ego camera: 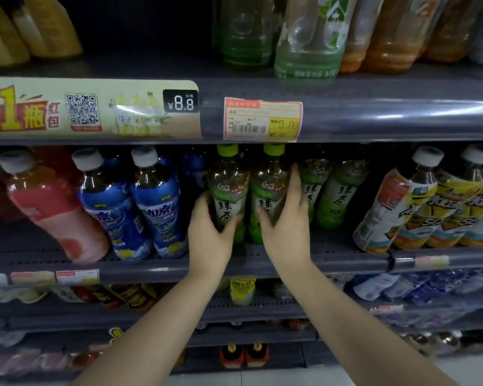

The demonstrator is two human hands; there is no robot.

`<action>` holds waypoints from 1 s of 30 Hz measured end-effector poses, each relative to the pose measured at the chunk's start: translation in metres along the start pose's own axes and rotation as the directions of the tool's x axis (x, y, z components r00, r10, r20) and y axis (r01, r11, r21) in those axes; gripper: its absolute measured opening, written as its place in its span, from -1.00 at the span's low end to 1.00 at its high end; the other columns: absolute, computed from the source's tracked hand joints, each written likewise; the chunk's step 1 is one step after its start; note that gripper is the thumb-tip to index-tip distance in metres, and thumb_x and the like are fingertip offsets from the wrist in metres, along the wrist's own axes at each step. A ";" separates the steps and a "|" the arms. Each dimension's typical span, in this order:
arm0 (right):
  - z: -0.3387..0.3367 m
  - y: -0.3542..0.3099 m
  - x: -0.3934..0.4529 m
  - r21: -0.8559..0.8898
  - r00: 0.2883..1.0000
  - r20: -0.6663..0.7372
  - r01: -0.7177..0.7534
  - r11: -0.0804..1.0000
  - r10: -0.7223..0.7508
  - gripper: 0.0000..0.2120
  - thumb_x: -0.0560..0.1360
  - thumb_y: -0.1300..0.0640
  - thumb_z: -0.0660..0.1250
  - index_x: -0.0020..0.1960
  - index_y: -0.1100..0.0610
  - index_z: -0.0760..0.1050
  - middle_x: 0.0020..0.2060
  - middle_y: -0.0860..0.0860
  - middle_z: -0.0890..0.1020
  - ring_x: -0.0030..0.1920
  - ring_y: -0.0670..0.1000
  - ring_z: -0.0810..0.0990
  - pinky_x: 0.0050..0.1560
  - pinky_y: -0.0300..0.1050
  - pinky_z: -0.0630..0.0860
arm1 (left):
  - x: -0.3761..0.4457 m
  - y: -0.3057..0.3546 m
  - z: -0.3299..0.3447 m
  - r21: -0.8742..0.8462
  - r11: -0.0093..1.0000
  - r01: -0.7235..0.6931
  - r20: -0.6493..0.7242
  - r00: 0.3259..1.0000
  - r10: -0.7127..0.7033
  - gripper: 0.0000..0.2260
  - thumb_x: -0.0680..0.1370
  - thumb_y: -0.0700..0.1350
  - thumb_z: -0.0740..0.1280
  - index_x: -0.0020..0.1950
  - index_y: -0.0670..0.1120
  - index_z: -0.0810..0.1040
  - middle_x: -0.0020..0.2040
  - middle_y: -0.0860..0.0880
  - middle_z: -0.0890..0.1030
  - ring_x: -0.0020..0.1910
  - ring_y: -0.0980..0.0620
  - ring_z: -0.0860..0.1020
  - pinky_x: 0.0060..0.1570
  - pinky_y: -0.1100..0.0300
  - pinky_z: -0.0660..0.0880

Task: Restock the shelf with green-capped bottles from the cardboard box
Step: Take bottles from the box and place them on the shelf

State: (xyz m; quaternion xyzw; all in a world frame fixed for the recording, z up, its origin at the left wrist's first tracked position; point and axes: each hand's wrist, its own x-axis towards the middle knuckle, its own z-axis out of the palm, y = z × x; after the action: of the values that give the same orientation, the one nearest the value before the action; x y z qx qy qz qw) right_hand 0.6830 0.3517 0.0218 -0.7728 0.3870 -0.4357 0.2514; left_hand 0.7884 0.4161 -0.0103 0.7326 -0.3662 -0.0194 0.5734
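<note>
Two green-capped tea bottles stand upright side by side on the middle shelf (262, 267). My left hand (211, 229) wraps around the lower body of the left bottle (227, 185). My right hand (286, 215) grips the right bottle (269, 182), with fingers reaching up its right side. More green tea bottles (336, 196) stand just to the right, further back. The cardboard box is out of view.
Two blue bottles (140, 207) and a pink bottle (50, 207) stand left of my hands. Yellow-labelled white-capped bottles (418, 207) fill the right. The upper shelf edge with a price tag (262, 119) hangs just above the green caps. Lower shelves hold more drinks.
</note>
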 end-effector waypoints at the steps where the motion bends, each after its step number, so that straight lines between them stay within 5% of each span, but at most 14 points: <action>1: 0.002 0.000 0.002 0.006 1.000 -0.005 -0.005 1.000 0.005 -0.18 0.47 0.12 0.38 0.54 0.03 -0.08 0.41 0.15 0.31 0.32 0.03 0.35 0.14 -0.35 0.24 | 0.000 0.001 0.002 -0.001 1.000 0.005 -0.022 1.000 -0.005 -0.48 0.45 -0.11 0.44 0.37 -0.09 0.35 0.25 -0.03 0.52 0.25 0.07 0.47 0.27 0.16 0.41; 8: -0.001 0.005 0.005 0.041 1.000 0.029 0.010 0.999 -0.011 -0.16 0.45 0.20 0.40 0.54 0.11 -0.05 0.41 0.18 0.30 0.31 -0.10 0.21 0.10 -0.74 0.02 | -0.001 0.002 0.003 0.009 0.999 0.037 -0.014 0.999 -0.036 -0.45 0.46 -0.10 0.42 0.40 -0.09 0.32 0.29 -0.05 0.49 0.30 0.04 0.44 0.31 0.13 0.39; 10: -0.005 0.009 0.003 0.079 0.997 0.080 0.007 0.997 -0.013 -0.12 0.45 0.16 0.42 0.54 0.05 -0.10 0.43 0.14 0.29 0.35 -0.10 0.23 0.26 -0.54 0.15 | -0.004 0.002 -0.001 0.046 0.998 0.045 0.031 0.998 -0.046 -0.42 0.45 -0.08 0.43 0.42 -0.09 0.30 0.31 -0.05 0.47 0.32 0.04 0.41 0.29 0.22 0.34; 12: -0.009 0.015 0.000 0.131 0.991 0.134 0.003 0.991 -0.021 -0.09 0.44 0.11 0.42 0.54 -0.05 -0.14 0.45 0.10 0.27 0.42 -0.04 0.27 0.41 -0.12 0.29 | -0.010 0.002 -0.006 0.072 0.995 0.075 0.056 0.995 -0.080 -0.39 0.45 -0.04 0.43 0.44 -0.08 0.27 0.34 -0.05 0.43 0.34 0.06 0.38 0.32 0.21 0.32; 14: -0.013 0.020 -0.001 0.162 0.986 0.164 -0.002 0.987 -0.025 -0.09 0.42 0.08 0.42 0.53 -0.11 -0.12 0.45 0.08 0.27 0.44 0.04 0.30 0.37 0.11 0.37 | -0.017 0.002 -0.008 0.065 0.992 0.108 0.054 0.992 -0.112 -0.39 0.46 -0.01 0.42 0.45 -0.07 0.27 0.35 -0.02 0.39 0.33 0.10 0.36 0.33 0.19 0.33; 19: -0.035 0.021 -0.004 0.195 0.990 0.140 -0.001 0.981 -0.027 -0.38 0.45 0.02 0.38 0.43 0.08 0.22 0.23 0.04 0.40 0.19 -0.08 0.47 0.18 -0.01 0.53 | -0.038 0.007 -0.015 0.096 0.993 0.068 0.021 0.997 -0.070 -0.53 0.49 -0.06 0.40 0.37 -0.02 0.37 0.23 0.10 0.41 0.24 0.23 0.38 0.23 0.42 0.32; 21: -0.043 0.016 -0.011 0.252 0.984 0.156 0.040 0.967 -0.082 -0.52 0.49 -0.05 0.32 0.36 0.00 0.30 0.16 -0.03 0.42 0.16 -0.10 0.48 0.17 -0.05 0.52 | -0.047 0.006 -0.021 0.104 0.993 0.063 -0.019 0.998 -0.061 -0.58 0.50 -0.09 0.39 0.34 -0.03 0.41 0.20 0.10 0.45 0.22 0.22 0.42 0.20 0.46 0.34; 25: -0.034 -0.009 -0.020 0.419 0.884 0.381 0.097 0.903 -0.272 -0.68 0.50 -0.14 0.21 0.24 -0.29 0.33 0.18 -0.26 0.48 0.23 -0.21 0.48 0.18 -0.25 0.48 | -0.070 -0.001 -0.040 0.039 0.992 0.116 -0.087 0.990 -0.112 -0.62 0.52 -0.07 0.34 0.33 -0.01 0.44 0.18 0.09 0.52 0.19 0.19 0.50 0.14 0.33 0.45; 30: 0.009 -0.054 -0.047 0.578 0.655 0.587 0.073 0.813 -0.476 -0.70 0.54 -0.09 0.18 0.26 -0.22 0.42 0.23 -0.29 0.47 0.30 -0.15 0.46 0.25 -0.10 0.47 | -0.126 -0.027 -0.086 0.083 0.961 0.265 -0.216 0.946 -0.242 -0.68 0.54 -0.06 0.30 0.30 0.05 0.44 0.19 0.16 0.51 0.17 0.22 0.52 0.13 0.23 0.51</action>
State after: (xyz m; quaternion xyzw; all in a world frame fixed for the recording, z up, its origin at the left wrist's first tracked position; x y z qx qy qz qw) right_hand 0.6961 0.4214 0.0338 -0.8356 0.0047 -0.2238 0.5017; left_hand 0.7489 0.5598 -0.0529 0.8027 -0.2086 0.0024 0.5588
